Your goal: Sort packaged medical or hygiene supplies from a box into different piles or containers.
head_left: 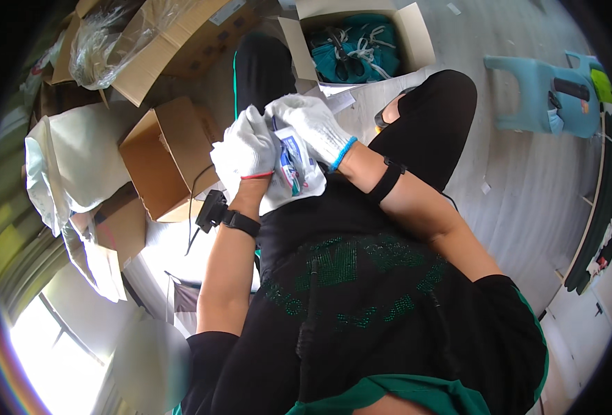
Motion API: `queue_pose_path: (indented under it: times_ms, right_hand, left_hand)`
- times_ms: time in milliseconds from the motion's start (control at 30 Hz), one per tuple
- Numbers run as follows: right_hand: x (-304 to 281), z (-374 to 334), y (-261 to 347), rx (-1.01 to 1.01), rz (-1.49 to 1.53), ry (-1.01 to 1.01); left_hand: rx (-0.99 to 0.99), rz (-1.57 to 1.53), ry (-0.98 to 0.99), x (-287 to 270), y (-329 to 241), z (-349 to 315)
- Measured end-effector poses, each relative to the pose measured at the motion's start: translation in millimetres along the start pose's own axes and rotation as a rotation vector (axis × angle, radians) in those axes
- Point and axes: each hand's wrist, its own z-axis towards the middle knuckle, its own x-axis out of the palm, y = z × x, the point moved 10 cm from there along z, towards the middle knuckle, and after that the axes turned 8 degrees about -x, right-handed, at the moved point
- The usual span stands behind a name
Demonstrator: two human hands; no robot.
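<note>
My left hand, in a white knit glove with a red cuff edge, has its fingers closed on the upper left side of a plastic packet. The packet is white and partly see-through, with blue, red and teal colours on it; what lies inside I cannot make out. From the other side my right hand, gloved in white with a blue cuff edge, grips its top with bent fingers. Both hands nearly meet there, above my lap. Their fingertips are partly hidden by the gloves and the packet.
An open carton with teal cloth bundles and white cords stands ahead. Brown cardboard boxes and a white sack crowd the left, with clear plastic wrap beyond. A light-blue stool stands at the far right.
</note>
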Motion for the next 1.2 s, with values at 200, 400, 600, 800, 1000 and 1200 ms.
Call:
queue_pose_path:
  times_ms: [200, 400, 600, 800, 1000, 1200]
  right_hand:
    - [13.7, -19.7, -12.2, 0.057, 0.475, 0.046]
    - [14.0, -65.5, 11.6, 0.172, 0.179, 0.159]
    - [33.6, -131.7, 65.0, 0.028, -0.29, 0.509]
    - [-20.6, -128.1, 81.9, 0.013, -0.87, 0.321]
    - [-35.1, -84.3, 64.7, -0.049, -0.721, 0.166]
    - [5.3, -87.7, 35.6, 0.162, -0.791, 0.312]
  left_hand:
    - [-0.019, -0.108, 0.064, 22.4, 19.3, 1.2]
    - [-0.098, 0.075, 0.057, 22.0, 17.6, 1.4]
    - [-0.233, 0.122, 0.12, 28.0, 25.4, 2.5]
    - [-0.435, 0.221, 0.252, 44.5, 165.5, 9.1]
    - [-0.447, -0.095, 0.17, 48.6, 170.3, 12.1]
    - [-0.501, -0.26, 0.175, 59.8, 87.8, 74.1]
